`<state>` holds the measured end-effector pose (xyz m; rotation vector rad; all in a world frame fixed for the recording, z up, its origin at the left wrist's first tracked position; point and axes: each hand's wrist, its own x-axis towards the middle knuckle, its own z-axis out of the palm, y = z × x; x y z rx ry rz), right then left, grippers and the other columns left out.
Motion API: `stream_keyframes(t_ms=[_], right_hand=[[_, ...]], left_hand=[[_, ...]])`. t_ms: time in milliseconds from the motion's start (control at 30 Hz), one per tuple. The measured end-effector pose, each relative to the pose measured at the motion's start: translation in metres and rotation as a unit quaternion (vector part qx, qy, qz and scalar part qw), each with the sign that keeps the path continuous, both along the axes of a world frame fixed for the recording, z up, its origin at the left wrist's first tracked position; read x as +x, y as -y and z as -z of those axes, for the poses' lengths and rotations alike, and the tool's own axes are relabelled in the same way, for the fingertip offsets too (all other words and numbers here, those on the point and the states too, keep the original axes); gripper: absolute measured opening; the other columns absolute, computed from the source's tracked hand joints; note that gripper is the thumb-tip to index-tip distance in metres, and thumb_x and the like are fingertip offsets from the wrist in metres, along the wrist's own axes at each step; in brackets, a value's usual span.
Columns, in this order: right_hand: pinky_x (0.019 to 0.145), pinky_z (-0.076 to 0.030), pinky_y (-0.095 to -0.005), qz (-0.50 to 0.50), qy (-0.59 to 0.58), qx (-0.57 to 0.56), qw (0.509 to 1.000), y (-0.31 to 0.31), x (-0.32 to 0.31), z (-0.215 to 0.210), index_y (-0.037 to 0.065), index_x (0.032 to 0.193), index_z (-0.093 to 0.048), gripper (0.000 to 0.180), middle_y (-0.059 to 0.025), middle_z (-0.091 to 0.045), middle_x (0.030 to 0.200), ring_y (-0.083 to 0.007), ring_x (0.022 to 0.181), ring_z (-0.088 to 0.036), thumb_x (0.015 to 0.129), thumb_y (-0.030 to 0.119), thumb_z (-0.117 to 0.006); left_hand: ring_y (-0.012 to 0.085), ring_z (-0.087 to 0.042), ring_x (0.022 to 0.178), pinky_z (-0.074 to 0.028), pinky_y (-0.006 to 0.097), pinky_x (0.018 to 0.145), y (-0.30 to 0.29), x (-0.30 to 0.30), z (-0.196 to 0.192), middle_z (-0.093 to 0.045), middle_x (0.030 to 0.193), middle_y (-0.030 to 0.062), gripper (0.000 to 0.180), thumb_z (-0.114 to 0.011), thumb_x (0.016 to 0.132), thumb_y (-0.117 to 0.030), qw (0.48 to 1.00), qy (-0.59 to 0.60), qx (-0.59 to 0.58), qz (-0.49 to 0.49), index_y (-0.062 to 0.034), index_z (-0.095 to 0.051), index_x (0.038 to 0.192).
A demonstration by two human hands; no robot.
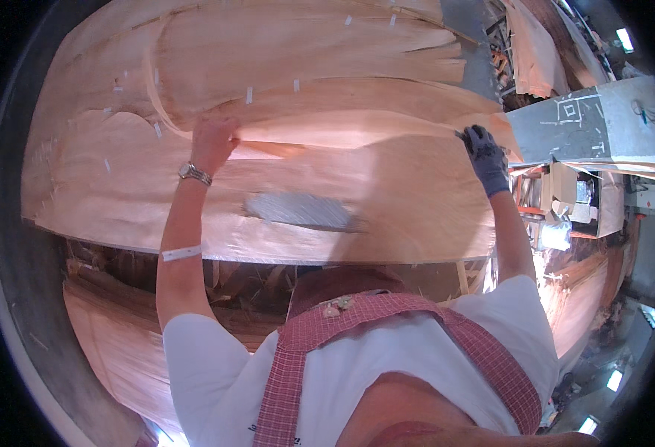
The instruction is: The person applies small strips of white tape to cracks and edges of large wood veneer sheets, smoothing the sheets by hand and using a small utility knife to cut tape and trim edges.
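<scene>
A broad layer of thin, pale-brown wood veneer sheets [424,201] covers the worktable. My bare left hand [216,141], with a metal wristwatch [195,173] on its wrist, is closed on the raised edge of a long veneer sheet [342,128]. At that sheet's right end, my right hand [485,155] in a dark grey glove has its fingers closed at the edge. Between the two hands the edge stands lifted, with a fold beneath it. A narrow curled veneer strip [152,86] lies just beyond my left hand. Nearer me, a grey oblong gap [301,211] shows in the veneer.
Small white tape pieces [249,94] dot the veneer, and a tape strip [182,253] sticks to my left forearm. A grey surface with chalk marks [558,123] extends at right. Veneer stacks [111,328] stand below the near edge; cardboard boxes [562,186] are at right.
</scene>
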<state>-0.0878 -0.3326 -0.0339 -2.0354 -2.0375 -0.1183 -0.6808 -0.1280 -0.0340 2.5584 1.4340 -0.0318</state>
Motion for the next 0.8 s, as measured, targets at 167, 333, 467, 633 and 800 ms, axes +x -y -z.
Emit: stream_keyframes(t_ms=[167,333,467,633,800], right_hand=[[0.092,-0.052,-0.0395,-0.114,-0.128,-0.04,0.984,-0.013,-0.032,-0.047,0.007,0.132,-0.054,0.072,-0.0132,-0.059,0.125,-0.031,0.112,-0.061,0.07,0.022,-0.087],[0.093,-0.05,-0.0369,-0.206,-0.198,-0.174,0.943,-0.096,-0.05,-0.029,0.006,0.13,-0.057,0.074,-0.0148,-0.064,0.123,-0.0309,0.106,-0.064,0.069,0.034,-0.087],[0.086,-0.051,-0.0396,-0.213,-0.08,-0.219,0.949,-0.115,-0.021,-0.023,0.008,0.121,-0.062,0.061,-0.0128,-0.067,0.115,-0.0319,0.099,-0.065,0.074,0.042,-0.081],[0.068,-0.052,-0.0403,-0.247,0.138,-0.029,0.959,-0.027,-0.036,-0.043,0.014,0.107,-0.063,0.026,-0.0057,-0.059,0.088,-0.0244,0.086,-0.062,0.091,0.035,-0.061],[0.068,-0.051,-0.0394,-0.32,0.214,-0.186,0.904,0.06,-0.023,0.011,0.02,0.132,-0.054,0.042,-0.0038,-0.059,0.09,-0.0224,0.088,-0.06,0.09,0.023,-0.055]], left_hand=[[0.0232,-0.061,0.092,-0.041,0.041,0.087,0.047,0.03,-0.021,-0.063,0.087,0.002,0.019,-0.075,0.074,-0.017,0.982,0.097,0.145,0.07,-0.0129,-0.062,0.087],[0.0218,-0.062,0.091,-0.041,0.041,0.091,0.035,0.045,-0.053,-0.064,0.086,0.0015,0.02,-0.074,0.076,-0.019,0.984,0.028,0.16,0.074,-0.0131,-0.061,0.09],[0.0209,-0.064,0.09,-0.04,0.041,0.096,0.044,0.055,-0.084,-0.067,0.088,0.0004,0.02,-0.073,0.079,-0.017,0.975,0.014,0.212,0.059,-0.0137,-0.062,0.095],[0.019,-0.065,0.102,-0.041,0.042,0.102,0.119,0.034,-0.062,-0.071,0.105,0.0003,0.028,-0.067,0.082,-0.012,0.941,0.052,0.335,0.009,-0.014,-0.067,0.109],[0.0208,-0.062,0.115,-0.04,0.043,0.107,0.217,0.015,0.034,-0.07,0.116,0.0027,0.033,-0.058,0.085,-0.011,0.97,0.032,0.238,-0.031,-0.0144,-0.067,0.116]])
